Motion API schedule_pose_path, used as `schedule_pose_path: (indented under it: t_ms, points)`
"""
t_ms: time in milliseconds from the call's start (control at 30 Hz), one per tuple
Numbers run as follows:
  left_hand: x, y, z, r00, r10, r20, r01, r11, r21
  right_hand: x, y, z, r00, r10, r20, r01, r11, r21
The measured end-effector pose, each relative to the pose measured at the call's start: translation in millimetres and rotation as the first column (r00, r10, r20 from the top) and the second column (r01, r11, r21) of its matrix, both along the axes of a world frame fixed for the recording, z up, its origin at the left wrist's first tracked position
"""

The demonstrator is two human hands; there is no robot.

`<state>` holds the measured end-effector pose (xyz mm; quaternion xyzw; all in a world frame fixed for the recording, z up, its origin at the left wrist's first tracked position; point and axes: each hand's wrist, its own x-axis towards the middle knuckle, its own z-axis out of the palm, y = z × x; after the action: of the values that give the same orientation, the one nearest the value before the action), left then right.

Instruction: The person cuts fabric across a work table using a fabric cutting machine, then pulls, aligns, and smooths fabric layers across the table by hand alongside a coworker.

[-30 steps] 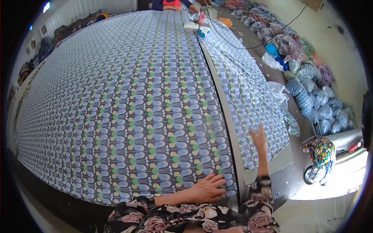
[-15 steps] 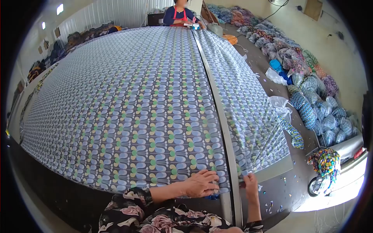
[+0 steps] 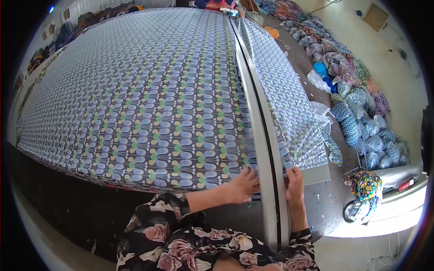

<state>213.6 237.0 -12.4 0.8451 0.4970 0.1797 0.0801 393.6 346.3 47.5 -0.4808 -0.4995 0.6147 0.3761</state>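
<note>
Patterned fabric [image 3: 149, 113] in blue, green and cream on dark grey is spread over a wide table, its near edge in front of me. A long metal rail [image 3: 260, 122] with a dark central slot runs lengthwise across it. My left hand [image 3: 242, 186] lies at the fabric's near edge, just left of the rail, with its fingers apart and slightly blurred. Right of the rail, my right hand [image 3: 295, 185] is closed at the fabric edge, close against the rail; its exact grip is partly hidden. Beyond it, the narrower fabric strip [image 3: 271, 67] is wrinkled.
At the far end, a person [image 3: 212, 4] is beside a small white-and-blue device [image 3: 232, 12] at the rail. Bagged fabric bundles [image 3: 357, 106] line the right wall. A multicoloured bundle [image 3: 365, 185] stands at the lower right. Scraps lie on the dark floor.
My view has tilted down. The rail looks broader and raised, with a gap showing along its left side. My left hand has shifted right toward it; my right hand remains closed beside it.
</note>
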Motion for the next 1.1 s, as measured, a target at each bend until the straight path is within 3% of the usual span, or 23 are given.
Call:
schedule_pose_path:
  t_ms: [67, 100, 167, 200, 267, 300, 333, 400, 433, 533, 600, 733, 800, 833, 867, 933, 1000, 1100]
  points:
    - [14, -13, -1, 0.974, -0.045, -0.222, 0.116, 0.940, 0.319, 8, 7, -9, 0.999, 0.010, 0.032, -0.011, 1.000, 0.028]
    - [16, -22, 0, 0.975, -0.042, -0.220, 0.114, 0.938, 0.327, 11, 8, -16, 0.999, 0.018, 0.039, -0.019, 1.000, 0.023]
    - [4, -47, 5, 0.941, -0.337, -0.003, 0.334, 0.932, 0.142, 7, 9, -34, 0.997, -0.031, 0.071, 0.029, 0.999, 0.037]
    - [-6, -51, 14, 0.940, -0.340, -0.004, 0.337, 0.932, 0.134, 10, 12, -53, 0.997, -0.034, 0.068, 0.032, 0.999, 0.030]
    - [-30, -50, 29, 0.934, -0.300, 0.194, 0.247, 0.935, 0.256, 18, 17, -88, 0.987, 0.041, 0.158, -0.048, 0.998, 0.044]
    - [-42, -43, 30, 0.937, -0.277, 0.212, 0.224, 0.943, 0.245, 16, 15, -86, 0.971, 0.040, 0.235, -0.060, 0.995, 0.080]
    - [-53, -34, 39, 0.957, -0.207, 0.203, 0.165, 0.965, 0.204, 14, 17, -81, 0.972, 0.032, 0.232, -0.051, 0.996, 0.079]
    - [-76, -13, 52, 0.989, -0.087, 0.116, 0.066, 0.983, 0.170, 14, 27, -69, 0.901, -0.142, 0.409, -0.012, 0.936, 0.351]
    - [-85, 1, 53, 0.998, -0.034, 0.044, 0.026, 0.983, 0.180, 28, 42, -69, 0.868, -0.135, 0.478, -0.073, 0.918, 0.391]
    - [-111, 50, 50, 0.999, 0.038, -0.021, -0.031, 0.962, 0.271, 45, 67, -51, 0.905, -0.116, 0.409, -0.007, 0.958, 0.288]
    - [-123, 79, 53, 0.976, 0.219, -0.022, -0.192, 0.897, 0.398, 48, 73, -39, 0.915, -0.136, 0.379, 0.024, 0.958, 0.285]
    - [-135, 109, 60, 0.952, 0.296, -0.079, -0.190, 0.773, 0.605, 53, 76, -18, 0.914, -0.157, 0.373, 0.077, 0.972, 0.221]
    - [-126, 107, 59, 0.992, -0.089, 0.095, 0.070, 0.980, 0.185, 60, 78, -12, 0.926, -0.138, 0.352, 0.072, 0.978, 0.196]
    - [-102, 91, 42, 0.994, -0.109, -0.013, 0.099, 0.839, 0.535, 65, 80, -9, 0.921, -0.115, 0.373, 0.056, 0.985, 0.164]
    - [-76, 65, 24, 0.988, -0.089, -0.130, 0.157, 0.579, 0.800, 67, 80, -8, 0.918, -0.089, 0.386, 0.043, 0.991, 0.126]
    - [-34, 13, 24, 0.971, -0.175, -0.165, 0.238, 0.595, 0.768, 80, 85, -9, 0.916, -0.034, 0.399, 0.001, 0.996, 0.084]
    - [-4, -18, 24, 0.881, -0.472, -0.017, 0.351, 0.630, 0.692, 96, 104, -27, 0.898, -0.004, 0.440, -0.081, 0.981, 0.174]
    - [27, -53, 24, 0.731, -0.681, 0.045, 0.500, 0.579, 0.643, 79, 83, -1, 0.998, 0.013, 0.057, -0.012, 1.000, -0.020]
